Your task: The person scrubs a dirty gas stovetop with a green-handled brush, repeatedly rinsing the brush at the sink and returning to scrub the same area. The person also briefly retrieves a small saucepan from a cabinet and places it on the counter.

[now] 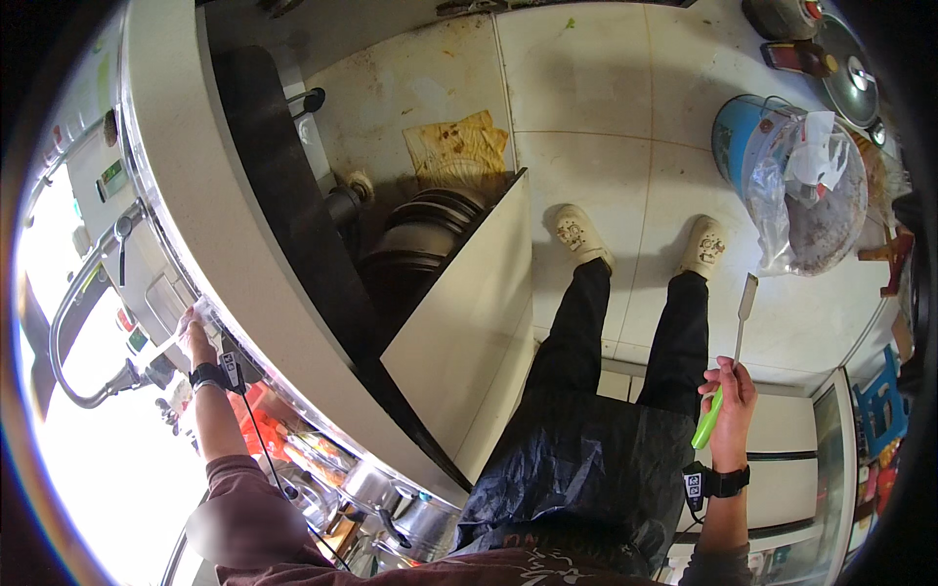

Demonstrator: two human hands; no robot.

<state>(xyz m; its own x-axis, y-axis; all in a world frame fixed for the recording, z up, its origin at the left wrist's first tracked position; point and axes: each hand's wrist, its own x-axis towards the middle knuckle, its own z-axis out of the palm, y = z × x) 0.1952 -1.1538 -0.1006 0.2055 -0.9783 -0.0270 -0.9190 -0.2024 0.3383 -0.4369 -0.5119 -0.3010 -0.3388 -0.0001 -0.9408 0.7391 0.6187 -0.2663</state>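
Observation:
My right hand (729, 403) grips the green handle (708, 425) of a small tool with a thin shank and a narrow flat metal blade (747, 297), like a scraper. The blade points away from me, over the floor tiles. My left hand (193, 338) is at the rim of the sink (163, 282), beside a pale, crumpled-looking patch (211, 315). Glare washes out that side, so I cannot make out what its fingers hold. A curved sink faucet (57, 308) arches beside this hand, its spray head close to the wrist.
Below the counter edge (242, 242), a cabinet door (476, 329) stands ajar before stacked pans (418, 238). A stained yellow cloth (458, 150) lies beyond them. A blue bin (735, 139) with a clear bag is at right. Metal pots (421, 527) stand on the counter.

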